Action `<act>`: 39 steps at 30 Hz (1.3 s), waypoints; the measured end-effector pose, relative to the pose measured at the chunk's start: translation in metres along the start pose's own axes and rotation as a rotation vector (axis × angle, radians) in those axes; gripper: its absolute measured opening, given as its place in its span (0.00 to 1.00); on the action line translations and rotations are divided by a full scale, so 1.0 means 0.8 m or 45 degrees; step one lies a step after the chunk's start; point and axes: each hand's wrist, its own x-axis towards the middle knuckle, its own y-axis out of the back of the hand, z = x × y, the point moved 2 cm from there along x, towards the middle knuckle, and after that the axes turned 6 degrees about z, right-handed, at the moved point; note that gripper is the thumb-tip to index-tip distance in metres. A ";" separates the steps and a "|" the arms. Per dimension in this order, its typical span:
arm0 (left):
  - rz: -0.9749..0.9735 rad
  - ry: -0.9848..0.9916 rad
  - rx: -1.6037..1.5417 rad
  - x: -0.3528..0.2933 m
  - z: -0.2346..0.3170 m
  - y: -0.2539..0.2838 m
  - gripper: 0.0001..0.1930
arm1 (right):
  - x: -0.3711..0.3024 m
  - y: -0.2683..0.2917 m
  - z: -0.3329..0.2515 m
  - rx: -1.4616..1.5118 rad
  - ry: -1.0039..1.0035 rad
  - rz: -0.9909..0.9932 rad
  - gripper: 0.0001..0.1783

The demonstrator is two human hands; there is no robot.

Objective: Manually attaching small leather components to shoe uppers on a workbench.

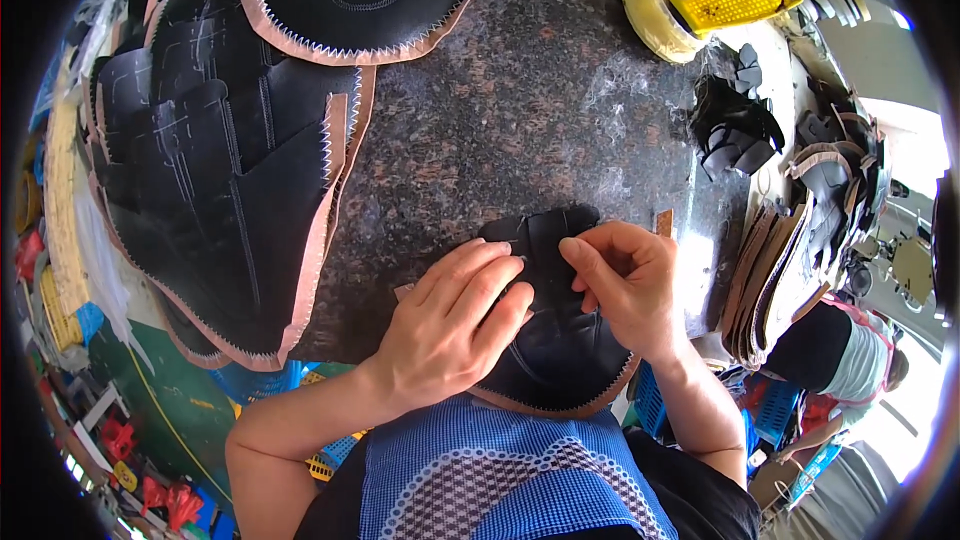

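A black shoe upper (550,350) lies at the table's near edge, its pinkish-tan border zigzag-stitched. On its left side my left hand (450,310) rests with bent fingers, the tips pressing the upper near its opening. My right hand (630,280) pinches thumb and forefinger together at the black flap on the opposite side. Whether a fine thread is also between those fingertips is too small to tell. The left fingertips and the right ones are a short gap apart.
Stacked black uppers (270,230) cover the table's left side, another upper (370,0) above them. At the far right are a yellow holder (735,7), black scraps (740,130) and a pile of uppers (770,280). A person (835,360) bends over beyond the right edge.
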 end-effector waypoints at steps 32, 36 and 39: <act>-0.038 -0.099 0.243 0.014 0.005 0.002 0.20 | -0.066 0.101 0.065 0.130 0.065 0.099 0.15; -0.057 -0.125 0.251 0.017 0.009 0.003 0.20 | -0.088 0.074 0.059 -0.167 0.453 0.257 0.08; -0.011 -0.123 0.045 0.032 -0.001 0.030 0.21 | -0.115 0.101 0.071 -0.082 0.832 0.851 0.06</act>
